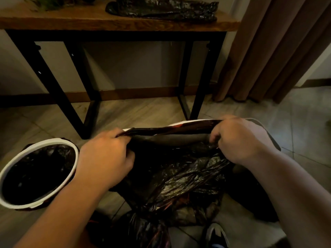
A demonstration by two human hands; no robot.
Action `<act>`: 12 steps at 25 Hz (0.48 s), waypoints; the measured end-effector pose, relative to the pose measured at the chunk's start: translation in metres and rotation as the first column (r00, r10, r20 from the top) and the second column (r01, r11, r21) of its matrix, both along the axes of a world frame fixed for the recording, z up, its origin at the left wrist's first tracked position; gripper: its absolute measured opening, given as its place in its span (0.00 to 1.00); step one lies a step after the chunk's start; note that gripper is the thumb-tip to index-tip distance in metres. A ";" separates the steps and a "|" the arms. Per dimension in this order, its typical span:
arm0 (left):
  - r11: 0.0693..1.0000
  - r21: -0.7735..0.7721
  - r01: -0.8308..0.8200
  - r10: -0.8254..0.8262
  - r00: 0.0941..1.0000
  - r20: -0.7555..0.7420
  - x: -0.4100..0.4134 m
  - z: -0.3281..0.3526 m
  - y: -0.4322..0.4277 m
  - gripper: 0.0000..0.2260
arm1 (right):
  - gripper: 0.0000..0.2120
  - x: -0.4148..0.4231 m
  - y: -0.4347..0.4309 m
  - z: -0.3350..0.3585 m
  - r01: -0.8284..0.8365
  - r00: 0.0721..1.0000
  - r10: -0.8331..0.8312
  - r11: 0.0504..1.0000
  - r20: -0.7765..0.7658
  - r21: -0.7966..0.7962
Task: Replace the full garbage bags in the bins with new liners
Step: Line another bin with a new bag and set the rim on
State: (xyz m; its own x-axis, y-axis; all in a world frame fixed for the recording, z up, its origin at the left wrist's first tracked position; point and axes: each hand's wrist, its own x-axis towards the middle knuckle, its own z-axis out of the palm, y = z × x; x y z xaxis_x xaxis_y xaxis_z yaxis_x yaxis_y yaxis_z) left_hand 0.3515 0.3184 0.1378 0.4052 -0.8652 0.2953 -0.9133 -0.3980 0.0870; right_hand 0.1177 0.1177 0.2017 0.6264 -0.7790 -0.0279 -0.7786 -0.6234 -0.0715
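Over the floor [143, 111], left hand [105, 158] and right hand [240, 140] stretch a crinkly black bag [179, 176] taut, each grip pinching its rim; a lined round white bin [52, 141] stands left

Two hands [105, 158] [240, 140], two bins [38, 141] [180, 123], one table [71, 22].

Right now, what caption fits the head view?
Left hand and right hand stretch a black liner over a white bin.

Both forearms reached fwd; left hand [105, 156] and right hand [238, 138] had fingers curled tight, knuckles up, well apart.
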 end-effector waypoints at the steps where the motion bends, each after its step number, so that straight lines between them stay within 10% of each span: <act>1: 0.999 -0.037 0.007 -0.007 1.000 -0.008 -0.002 0.000 -0.003 0.09 | 0.11 -0.002 0.001 -0.001 0.016 1.000 -0.016 1.000 -0.020 0.002; 7: 0.918 -0.058 0.393 -0.388 0.859 -0.335 -0.012 0.000 -0.003 0.22 | 0.09 -0.020 -0.005 -0.001 0.066 0.983 -0.043 0.990 0.180 -0.123; 12: 0.903 0.206 0.376 -0.346 0.923 -0.170 -0.022 -0.009 -0.012 0.23 | 0.10 -0.027 -0.008 -0.001 0.072 0.977 -0.039 0.986 0.211 -0.151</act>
State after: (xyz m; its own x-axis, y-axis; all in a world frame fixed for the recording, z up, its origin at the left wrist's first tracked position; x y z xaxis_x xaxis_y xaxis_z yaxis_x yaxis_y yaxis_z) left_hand 0.3297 0.3069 0.1289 0.0727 -0.9967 0.0373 -0.9854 -0.0660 0.1567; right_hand 0.0904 0.1102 0.2008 0.5610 -0.7973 0.2227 -0.7911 -0.5956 -0.1392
